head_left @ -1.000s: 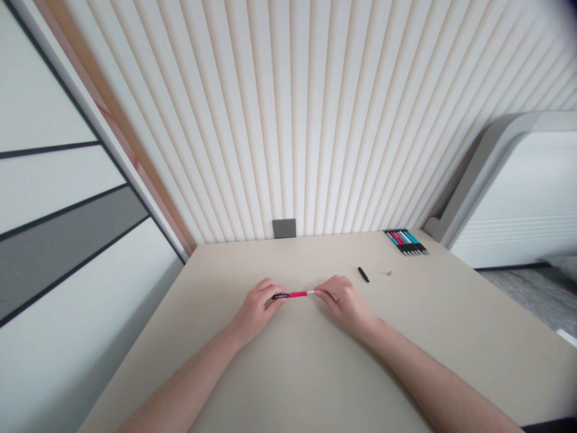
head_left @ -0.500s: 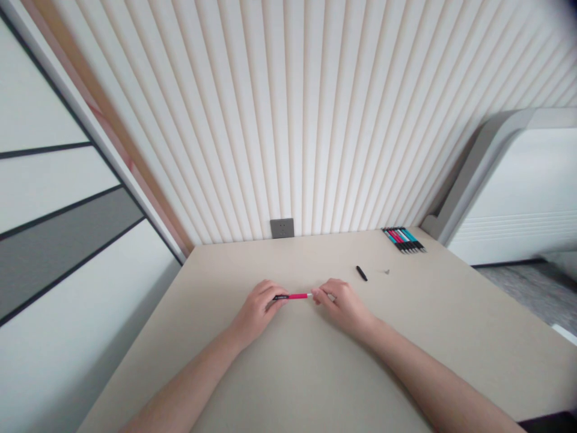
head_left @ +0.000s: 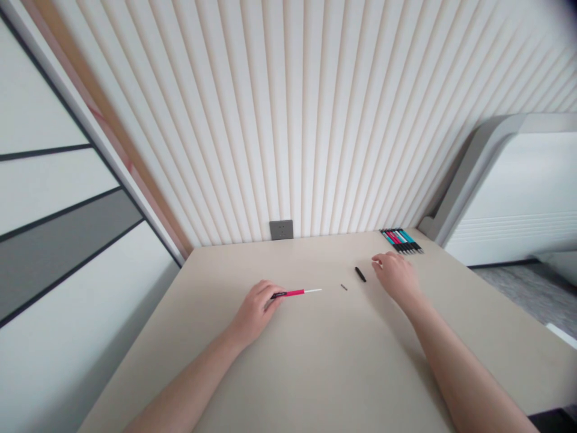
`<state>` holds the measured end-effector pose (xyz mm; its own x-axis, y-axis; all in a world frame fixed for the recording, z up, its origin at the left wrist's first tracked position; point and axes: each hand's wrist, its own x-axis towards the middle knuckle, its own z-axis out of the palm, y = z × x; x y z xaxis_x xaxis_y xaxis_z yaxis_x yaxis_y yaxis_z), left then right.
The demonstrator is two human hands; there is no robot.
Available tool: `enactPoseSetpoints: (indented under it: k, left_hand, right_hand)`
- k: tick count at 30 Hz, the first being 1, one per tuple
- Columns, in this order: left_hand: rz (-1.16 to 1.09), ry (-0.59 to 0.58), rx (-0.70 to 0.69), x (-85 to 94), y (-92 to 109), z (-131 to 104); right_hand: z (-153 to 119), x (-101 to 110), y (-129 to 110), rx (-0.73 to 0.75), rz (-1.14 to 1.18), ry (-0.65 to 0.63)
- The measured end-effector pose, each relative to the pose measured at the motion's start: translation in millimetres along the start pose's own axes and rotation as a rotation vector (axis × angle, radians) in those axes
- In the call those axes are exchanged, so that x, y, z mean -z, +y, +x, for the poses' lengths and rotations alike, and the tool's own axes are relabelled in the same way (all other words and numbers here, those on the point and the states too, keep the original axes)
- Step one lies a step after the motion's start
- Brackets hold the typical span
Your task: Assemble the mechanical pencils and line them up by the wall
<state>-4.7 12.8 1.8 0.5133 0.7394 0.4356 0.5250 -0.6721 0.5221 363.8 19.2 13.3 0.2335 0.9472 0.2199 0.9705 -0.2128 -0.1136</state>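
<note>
My left hand is closed around the black end of a pen barrel, whose pink part points right. From the barrel's open end sticks a thin white refill. To its right, a small dark spring lies on the table. Beyond the spring is a loose black pen part, apparently the grip. My right hand is just right of that part, low over the table, fingers curled and fingertips close together. What they hold, if anything, is hidden. The small metallic piece seen there earlier is out of sight.
Several pens in blue, pink, white and black lie in a row at the table's back right corner. A dark wall socket sits at the back edge of the beige table. A ribbed wall rises behind.
My right hand has left the barrel's end and moved right, past the black part. More of the white refill shows, and a spring now lies on the table. My left hand stays nearly in place.
</note>
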Motion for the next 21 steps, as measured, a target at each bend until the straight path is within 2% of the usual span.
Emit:
enactPoseSetpoints:
  k: [4, 8, 17, 19, 21]
  left_hand:
    - [0.006, 0.0, 0.0, -0.6, 1, 0]
    - [0.0, 0.004, -0.009, -1.7, -1, -1]
    - [0.005, -0.021, -0.001, -1.5, 0, -1]
    - [0.01, -0.024, -0.001, -1.4, 0, 0]
    - [0.015, -0.03, -0.007, -1.2, 0, 0]
  right_hand:
    - [4, -3, 31, -0.105, -0.046, -0.022]
    - [4, -7, 40, -0.161, -0.014, -0.08]
    - [4, -9, 36, -0.166, 0.045, -0.199]
    - [4, -7, 28, -0.117, 0.072, -0.19]
    - [3, -6, 15, 0.004, 0.167, -0.156]
